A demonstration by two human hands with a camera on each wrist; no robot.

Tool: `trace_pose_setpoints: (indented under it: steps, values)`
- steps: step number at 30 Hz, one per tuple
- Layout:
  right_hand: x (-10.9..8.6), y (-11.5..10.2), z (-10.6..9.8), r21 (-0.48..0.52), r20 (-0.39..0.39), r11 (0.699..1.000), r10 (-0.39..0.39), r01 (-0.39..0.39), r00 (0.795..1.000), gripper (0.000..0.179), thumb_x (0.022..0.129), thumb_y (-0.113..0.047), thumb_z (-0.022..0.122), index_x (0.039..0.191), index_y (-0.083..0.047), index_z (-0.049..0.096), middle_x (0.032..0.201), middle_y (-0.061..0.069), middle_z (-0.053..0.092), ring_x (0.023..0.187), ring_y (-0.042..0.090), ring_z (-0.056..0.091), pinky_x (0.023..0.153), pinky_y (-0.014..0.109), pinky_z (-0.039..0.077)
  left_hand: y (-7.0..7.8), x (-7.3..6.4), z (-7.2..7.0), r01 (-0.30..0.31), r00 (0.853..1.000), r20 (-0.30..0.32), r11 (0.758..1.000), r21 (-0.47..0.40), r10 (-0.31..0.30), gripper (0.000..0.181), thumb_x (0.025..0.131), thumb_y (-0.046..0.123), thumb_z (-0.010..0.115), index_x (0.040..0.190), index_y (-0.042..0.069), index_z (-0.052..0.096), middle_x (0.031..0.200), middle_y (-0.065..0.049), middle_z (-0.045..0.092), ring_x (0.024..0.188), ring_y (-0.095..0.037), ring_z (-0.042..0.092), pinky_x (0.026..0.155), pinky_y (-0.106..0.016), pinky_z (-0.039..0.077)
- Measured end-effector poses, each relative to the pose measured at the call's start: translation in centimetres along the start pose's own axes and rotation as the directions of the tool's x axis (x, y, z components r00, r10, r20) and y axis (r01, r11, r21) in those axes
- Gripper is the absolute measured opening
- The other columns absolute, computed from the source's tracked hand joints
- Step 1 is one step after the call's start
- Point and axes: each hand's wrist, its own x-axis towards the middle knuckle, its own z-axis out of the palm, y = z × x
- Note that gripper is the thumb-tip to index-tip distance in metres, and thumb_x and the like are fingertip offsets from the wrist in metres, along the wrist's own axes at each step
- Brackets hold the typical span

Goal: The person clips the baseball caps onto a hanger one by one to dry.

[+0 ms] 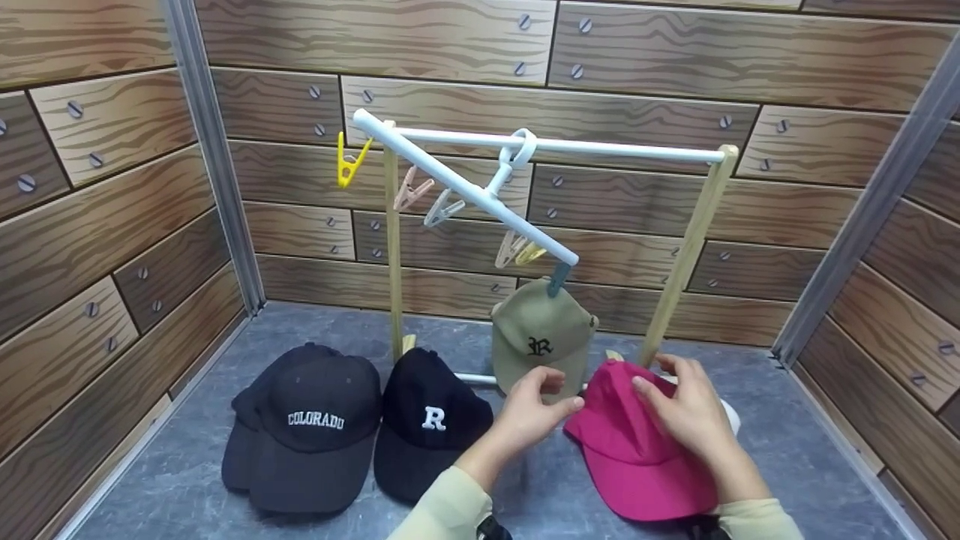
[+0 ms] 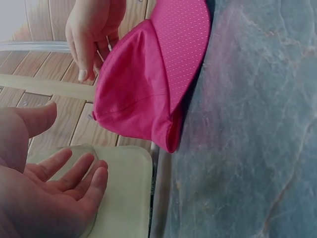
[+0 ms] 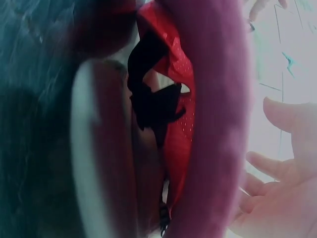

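Wood-print walls around a grey table

Three sides of the table are being closed in by the walls. Above it, a white bar is being held up by a wooden rack. On the bar, a slanting hanger is being held by its ring. At the hanger's near end, a tan cap is being hung by a teal clip. Farther along, a yellow clip, a pink clip and a grey clip are also being carried.

On the right side of the table, near the foot of the rack, a pink cap is being held up by the table, with its brim being pointed toward the person. Behind it, something white is being mostly hidden.

The right hand is being held loose by the top of the pink cap, its thumb and fingers being spread apart. The cap is not being gripped; whether it is being touched cannot be told. The left hand is being held in front of the tan cap, with its fingers being softly bent and nothing being gripped.

On the left, a COLORADO cap is being shown beside a black R cap. Another dark cap is being partly covered by the COLORADO cap.
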Motion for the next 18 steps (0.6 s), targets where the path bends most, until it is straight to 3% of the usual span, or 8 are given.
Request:
trace_pose_setpoints:
  steps: [7, 18]
  values:
    - [0.1, 0.4, -0.6, 0.0, 0.051, 1.0, 0.024, -0.024, 0.998, 0.074, 0.109, -0.046, 0.073, 0.154, 0.009, 0.053, 0.145, 0.033, 0.057, 0.14, 0.052, 0.055, 0.115, 0.068, 0.043, -0.3, 0.0, 0.4, 0.028, 1.0, 0.013, 1.0, 0.0, -0.028, 0.05, 0.096, 0.023, 0.088, 0.135, -0.002, 0.068, 0.132, -0.014, 0.072, 0.128, -0.036, 0.07, 0.112, -0.054, 0.054]
    - [0.2, 1.3, -0.5, -0.016, 0.114, 0.999, 0.042, -0.04, 0.993, 0.073, 0.11, -0.047, 0.07, 0.152, 0.011, 0.055, 0.145, 0.034, 0.058, 0.134, 0.052, 0.059, 0.113, 0.068, 0.046, -1.0, 0.0, 1.3, 0.026, 0.999, 0.027, 0.999, 0.021, -0.026, 0.049, 0.095, 0.024, 0.089, 0.132, -0.001, 0.069, 0.131, -0.015, 0.073, 0.128, -0.035, 0.069, 0.115, -0.051, 0.052]
